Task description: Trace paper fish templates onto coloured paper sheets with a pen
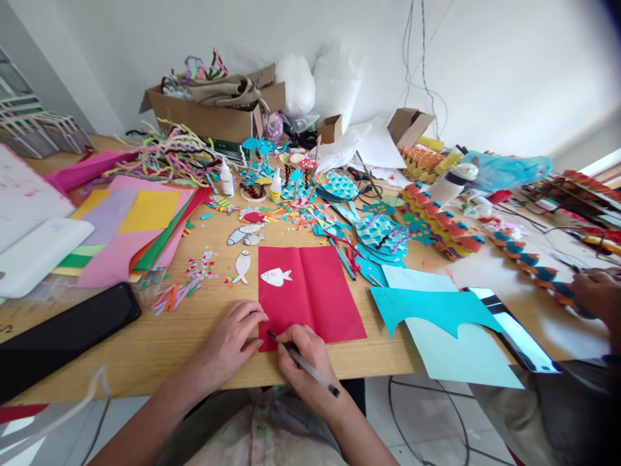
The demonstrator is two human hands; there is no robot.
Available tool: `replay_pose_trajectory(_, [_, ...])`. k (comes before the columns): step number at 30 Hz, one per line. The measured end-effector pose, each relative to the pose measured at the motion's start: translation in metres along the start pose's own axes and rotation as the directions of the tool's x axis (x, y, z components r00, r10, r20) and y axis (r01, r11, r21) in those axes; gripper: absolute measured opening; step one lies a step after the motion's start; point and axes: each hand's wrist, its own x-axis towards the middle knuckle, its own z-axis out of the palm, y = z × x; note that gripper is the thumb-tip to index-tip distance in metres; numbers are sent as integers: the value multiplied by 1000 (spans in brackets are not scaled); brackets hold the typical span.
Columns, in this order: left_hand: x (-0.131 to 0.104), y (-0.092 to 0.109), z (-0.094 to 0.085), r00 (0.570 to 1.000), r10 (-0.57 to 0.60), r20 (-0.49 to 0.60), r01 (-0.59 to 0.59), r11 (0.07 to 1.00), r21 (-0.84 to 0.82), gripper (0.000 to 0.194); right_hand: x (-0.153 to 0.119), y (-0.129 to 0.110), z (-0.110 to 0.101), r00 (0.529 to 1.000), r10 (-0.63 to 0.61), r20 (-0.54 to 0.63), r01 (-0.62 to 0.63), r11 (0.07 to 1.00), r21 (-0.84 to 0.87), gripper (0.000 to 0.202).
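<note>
A creased sheet of red paper (330,294) lies on the wooden table in front of me. On its left half rests a white paper fish (275,277). My right hand (308,362) is closed around a pen (315,372), whose tip points at the lower left part of the red sheet. At the sheet's left edge, my left hand (237,333) lies with fingers stretched out, its fingertips touching the paper. Another white fish cutout (242,266) is just left of the sheet, and several more fish cutouts (246,233) are above it.
Coloured paper sheets (145,220) and a black phone (68,336) lie at left. Paper scraps (187,285), glue bottles (226,178) and blue honeycomb-paper fish (381,233) spread across the middle. Turquoise paper (436,309) is at right, beside another person's hand (599,294). Cardboard box (208,116) behind.
</note>
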Motion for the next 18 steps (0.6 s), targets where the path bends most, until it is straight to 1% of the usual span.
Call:
replay_pose_trajectory(13, [0,1,-1,1000,5,6,-5,1000,12,35,-1,1,0,1000,23,6,-23,1000,5,13])
replay_pose_trajectory(18, [0,0,0,1000,9,4,-9,1000,13,35,0,1,0,1000,-5,9,5,1000,1,14])
